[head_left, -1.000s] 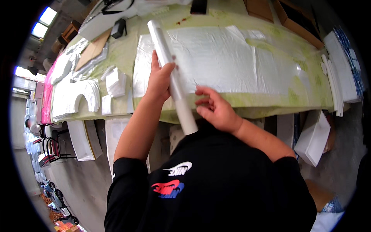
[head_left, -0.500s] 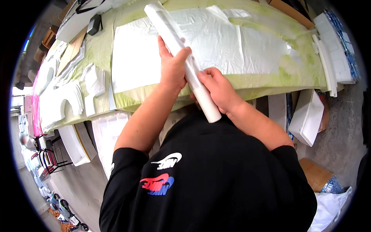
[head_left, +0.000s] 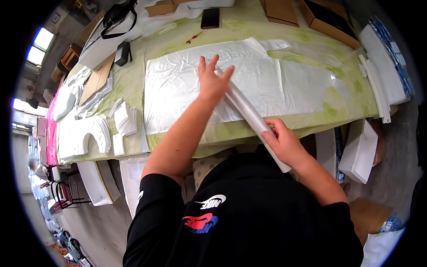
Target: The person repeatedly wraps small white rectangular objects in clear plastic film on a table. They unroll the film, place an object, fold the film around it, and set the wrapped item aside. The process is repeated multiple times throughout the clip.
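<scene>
A long white roll of film or sheeting [head_left: 249,110] lies slantwise in front of me, its near end beside my shirt and its far end at my left hand. Around its lower part, my right hand [head_left: 284,143] is closed, thumb on top. My left hand [head_left: 214,82] is open with fingers spread at the roll's far end; whether the palm touches it I cannot tell. Beneath the roll, a large silvery-white plastic sheet [head_left: 178,107] lies wrinkled over the green patterned tablecloth [head_left: 351,104].
White cut pieces [head_left: 95,127] and a white stack [head_left: 126,119] lie at the left, near a brown cardboard sheet [head_left: 95,82] and a black box [head_left: 122,53]. At the back are a phone [head_left: 210,18] and an open carton [head_left: 331,22]. White foam boxes [head_left: 356,151] stand below right.
The roll has come lower and to the right, nearer my body. My left hand has opened from its grip and spread its fingers. The view now takes in more of the table's far side.
</scene>
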{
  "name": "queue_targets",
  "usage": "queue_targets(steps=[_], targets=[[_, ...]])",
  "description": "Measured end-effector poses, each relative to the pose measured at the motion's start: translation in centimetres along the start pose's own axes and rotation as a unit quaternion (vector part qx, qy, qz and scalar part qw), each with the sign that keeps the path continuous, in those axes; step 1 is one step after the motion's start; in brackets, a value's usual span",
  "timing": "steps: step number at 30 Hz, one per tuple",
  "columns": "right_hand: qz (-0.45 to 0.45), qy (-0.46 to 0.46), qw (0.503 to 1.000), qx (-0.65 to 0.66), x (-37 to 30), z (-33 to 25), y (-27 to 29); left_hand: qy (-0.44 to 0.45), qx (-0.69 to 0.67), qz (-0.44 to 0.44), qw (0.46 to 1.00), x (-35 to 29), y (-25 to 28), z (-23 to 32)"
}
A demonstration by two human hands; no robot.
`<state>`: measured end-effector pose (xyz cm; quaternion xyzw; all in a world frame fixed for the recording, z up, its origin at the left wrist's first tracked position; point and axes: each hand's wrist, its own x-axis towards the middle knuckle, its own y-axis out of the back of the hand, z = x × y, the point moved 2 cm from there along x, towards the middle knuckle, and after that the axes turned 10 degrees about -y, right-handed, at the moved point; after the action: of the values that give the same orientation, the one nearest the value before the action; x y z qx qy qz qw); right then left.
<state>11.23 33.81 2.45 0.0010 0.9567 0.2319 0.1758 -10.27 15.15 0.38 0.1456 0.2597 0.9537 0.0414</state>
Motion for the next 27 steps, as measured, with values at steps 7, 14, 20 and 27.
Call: queue_targets(steps=[7, 14, 20, 27], targets=[[0.007, -0.006, 0.999, 0.04, -1.5, 2.8, 0.9, 0.07, -0.144, -0.147, 0.976, 3.4, 3.6, -6.0], [-0.017, -0.016, 0.997, 0.077, -1.1, 3.8, 1.1, 0.095, -0.031, -0.248, 0.964, 6.4, 3.9, -3.7], [-0.058, -0.037, 0.989, 0.131, -0.9, 4.7, 1.5, 0.107, 0.003, -0.297, 0.949, 7.2, 3.3, -4.1], [-0.138, -0.098, 0.98, 0.105, -2.1, 4.3, 2.3, -0.03, 0.131, -0.293, 0.947, 7.2, 2.6, -4.6]])
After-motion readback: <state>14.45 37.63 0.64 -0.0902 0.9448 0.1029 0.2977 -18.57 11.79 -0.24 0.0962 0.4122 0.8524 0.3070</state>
